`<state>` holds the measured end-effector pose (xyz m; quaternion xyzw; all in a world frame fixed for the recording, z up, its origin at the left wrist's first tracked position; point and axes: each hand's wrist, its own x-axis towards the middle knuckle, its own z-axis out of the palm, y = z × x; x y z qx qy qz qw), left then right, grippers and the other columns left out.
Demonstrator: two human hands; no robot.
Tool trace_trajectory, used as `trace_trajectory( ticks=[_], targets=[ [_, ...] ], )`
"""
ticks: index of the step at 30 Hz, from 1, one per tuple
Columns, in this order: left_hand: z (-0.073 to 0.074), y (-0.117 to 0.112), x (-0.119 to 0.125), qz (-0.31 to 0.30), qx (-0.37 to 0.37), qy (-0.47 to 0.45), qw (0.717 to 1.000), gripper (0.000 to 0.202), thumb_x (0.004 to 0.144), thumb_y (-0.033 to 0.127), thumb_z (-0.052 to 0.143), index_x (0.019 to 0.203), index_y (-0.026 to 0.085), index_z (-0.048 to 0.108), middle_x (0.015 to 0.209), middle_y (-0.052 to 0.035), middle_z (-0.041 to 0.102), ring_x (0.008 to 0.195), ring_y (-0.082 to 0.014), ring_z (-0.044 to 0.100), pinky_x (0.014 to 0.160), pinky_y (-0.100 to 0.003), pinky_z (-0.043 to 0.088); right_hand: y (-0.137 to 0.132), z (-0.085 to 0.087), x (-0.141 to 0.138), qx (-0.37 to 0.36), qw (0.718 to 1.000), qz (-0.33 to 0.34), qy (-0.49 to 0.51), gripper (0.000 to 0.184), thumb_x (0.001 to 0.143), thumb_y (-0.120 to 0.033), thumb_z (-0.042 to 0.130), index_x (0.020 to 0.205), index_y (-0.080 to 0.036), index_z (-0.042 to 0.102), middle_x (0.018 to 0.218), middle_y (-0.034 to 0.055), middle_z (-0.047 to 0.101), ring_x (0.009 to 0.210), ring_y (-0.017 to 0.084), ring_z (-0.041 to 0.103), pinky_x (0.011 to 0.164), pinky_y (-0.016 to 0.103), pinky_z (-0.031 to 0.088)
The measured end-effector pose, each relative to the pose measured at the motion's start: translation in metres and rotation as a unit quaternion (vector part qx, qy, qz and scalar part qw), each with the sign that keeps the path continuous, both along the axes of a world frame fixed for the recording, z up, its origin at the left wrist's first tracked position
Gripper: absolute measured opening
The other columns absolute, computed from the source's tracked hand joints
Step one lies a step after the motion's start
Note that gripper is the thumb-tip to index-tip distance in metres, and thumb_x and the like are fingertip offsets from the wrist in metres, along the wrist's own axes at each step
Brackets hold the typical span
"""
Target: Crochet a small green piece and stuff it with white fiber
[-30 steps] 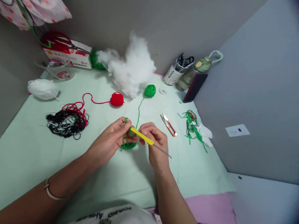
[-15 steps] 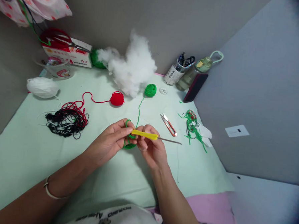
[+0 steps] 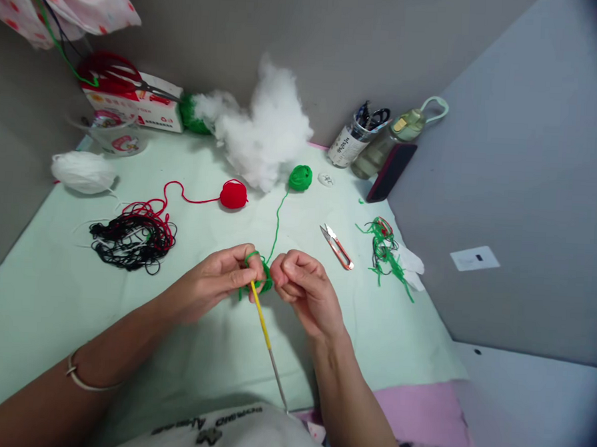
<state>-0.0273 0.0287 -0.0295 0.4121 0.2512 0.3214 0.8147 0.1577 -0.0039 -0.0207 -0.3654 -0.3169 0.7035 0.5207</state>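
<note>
My left hand (image 3: pixel 220 278) pinches a small green crocheted piece (image 3: pixel 258 283) with green yarn looped over its fingers. My right hand (image 3: pixel 302 290) is curled closed right beside it, fingertips at the same piece. A yellow-handled crochet hook (image 3: pixel 263 320) runs from between the two hands down toward my body, its metal end pointing at my chest. I cannot make out which fingers grip it. A green strand (image 3: pixel 277 224) leads from the work up to a small green yarn ball (image 3: pixel 300 177).
On the pale green mat (image 3: pixel 49 304) lie a red yarn ball (image 3: pixel 233 195), a black-and-red yarn tangle (image 3: pixel 132 233), a white skein (image 3: pixel 84 171), white stuffing (image 3: pixel 263 135), orange snips (image 3: pixel 337 247) and green scraps (image 3: pixel 387 255). A jar of tools (image 3: pixel 351 141), bottle (image 3: pixel 390 143) and phone (image 3: pixel 391 173) stand behind.
The crochet hook swung round: it pointed out to the right before, now its metal end points down toward my body. Both hands stayed together over the green piece.
</note>
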Motion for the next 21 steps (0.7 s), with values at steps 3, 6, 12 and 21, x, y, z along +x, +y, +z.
trace_trajectory(
  ticks=[3, 6, 12, 21],
  targets=[
    [-0.001, -0.002, 0.001, 0.018, -0.024, 0.016, 0.999, 0.02, 0.088, 0.034, 0.076, 0.081, 0.018, 0.065, 0.078, -0.0023, 0.061, 0.071, -0.015, 0.056, 0.068, -0.027, 0.044, 0.002, -0.002, 0.0, 0.014, 1.0, -0.013, -0.006, 0.029, 0.085, -0.034, 0.076, 0.068, -0.017, 0.061, 0.069, -0.0037, 0.063, 0.044, 0.001, 0.022, 0.046, 0.022, 0.017],
    [-0.004, -0.001, 0.007, 0.045, -0.015, 0.047, 0.998, 0.02, 0.087, 0.033, 0.077, 0.085, 0.019, 0.064, 0.073, 0.0016, 0.058, 0.067, -0.0128, 0.053, 0.068, -0.026, 0.042, 0.005, -0.007, -0.003, 0.012, 1.0, -0.022, -0.018, 0.029, 0.086, -0.037, 0.076, 0.07, -0.018, 0.062, 0.071, -0.003, 0.064, 0.047, 0.003, 0.031, 0.048, 0.022, 0.026],
    [-0.012, 0.001, 0.011, 0.06, 0.034, 0.137, 0.988, 0.028, 0.083, 0.036, 0.079, 0.08, 0.019, 0.057, 0.067, 0.0067, 0.046, 0.063, -0.0108, 0.045, 0.062, -0.024, 0.037, 0.006, -0.014, -0.008, -0.005, 0.999, -0.038, -0.03, 0.027, 0.091, -0.037, 0.071, 0.073, -0.018, 0.064, 0.074, -0.0013, 0.068, 0.047, 0.004, 0.04, 0.048, 0.022, 0.027],
    [-0.026, -0.002, 0.017, 0.114, 0.205, 0.263, 0.936, 0.016, 0.076, 0.015, 0.061, 0.067, 0.021, 0.048, 0.079, 0.0021, 0.047, 0.075, -0.0149, 0.048, 0.07, -0.029, 0.038, 0.005, -0.02, -0.019, -0.025, 0.993, -0.057, -0.096, 0.033, 0.088, -0.036, 0.069, 0.064, -0.02, 0.054, 0.056, -0.0053, 0.056, 0.049, 0.007, 0.036, 0.053, 0.025, 0.027]
  ],
)
